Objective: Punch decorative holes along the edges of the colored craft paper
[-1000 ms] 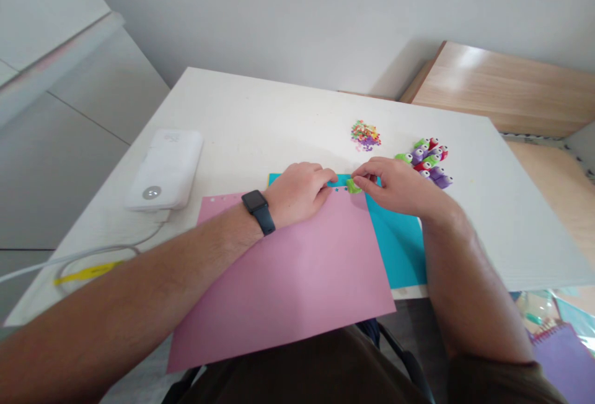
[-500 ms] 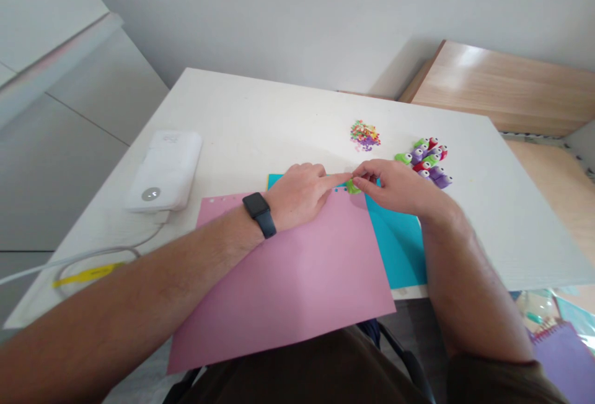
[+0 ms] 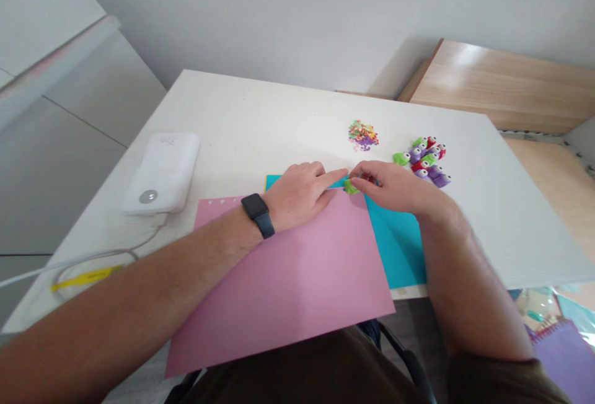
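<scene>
A white rectangular counter (image 3: 255, 119) carries a pink paper sheet (image 3: 288, 280), its near end overhanging the front. At least 3 small punched holes (image 3: 222, 201) mark the left end of its top edge; the right and bottom edges show none, so punching seems confined to the top. A teal-blue paper sheet (image 3: 397, 243) lies beneath. The left hand (image 3: 300, 193) rests at that top edge, forefinger stretched rightward, hiding the middle stretch and whether its grip pinches the paper. The right hand (image 3: 390, 187) has its grip around a lime-green plastic punch (image 3: 351, 186) near the sheet's top-right corner. A white rounded plastic box (image 3: 167, 165) lies well apart at left; clustered purple, red and green plastic punches (image 3: 415, 155) and a multicoloured confetti pile (image 3: 364, 136) lie beyond the hands, blocking nothing
</scene>
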Available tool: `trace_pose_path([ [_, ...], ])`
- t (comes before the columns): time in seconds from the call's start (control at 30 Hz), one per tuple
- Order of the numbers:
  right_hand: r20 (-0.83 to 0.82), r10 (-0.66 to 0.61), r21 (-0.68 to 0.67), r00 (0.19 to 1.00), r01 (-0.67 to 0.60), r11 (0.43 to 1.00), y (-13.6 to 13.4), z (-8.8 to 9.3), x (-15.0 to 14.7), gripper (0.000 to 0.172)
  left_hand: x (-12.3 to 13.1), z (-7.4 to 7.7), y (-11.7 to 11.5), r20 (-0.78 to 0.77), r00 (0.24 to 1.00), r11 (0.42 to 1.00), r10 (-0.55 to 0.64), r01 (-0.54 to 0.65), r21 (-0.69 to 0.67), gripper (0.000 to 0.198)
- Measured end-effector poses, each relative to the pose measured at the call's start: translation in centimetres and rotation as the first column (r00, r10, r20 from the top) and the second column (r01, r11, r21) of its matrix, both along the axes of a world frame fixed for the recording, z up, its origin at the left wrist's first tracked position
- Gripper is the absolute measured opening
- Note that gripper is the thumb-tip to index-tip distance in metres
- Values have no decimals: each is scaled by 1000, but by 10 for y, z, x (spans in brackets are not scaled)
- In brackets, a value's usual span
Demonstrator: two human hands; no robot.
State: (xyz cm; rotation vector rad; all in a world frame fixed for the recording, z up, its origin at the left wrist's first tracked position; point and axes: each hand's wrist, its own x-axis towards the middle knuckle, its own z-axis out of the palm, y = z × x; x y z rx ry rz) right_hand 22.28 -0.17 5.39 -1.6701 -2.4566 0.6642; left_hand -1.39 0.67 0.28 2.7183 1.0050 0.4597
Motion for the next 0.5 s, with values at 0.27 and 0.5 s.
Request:
trace_pose_path([
  [0.27,13,6,11,1000,-6,1000,0,1,-1,23,-1,1,-1,-6,1000,999,-6,5,-31,49],
  [0.5,19,3,0,1000,-3,1000,-1,2,-1,24,0,2,-2,-10,1000,999,5,-5,-42,47],
])
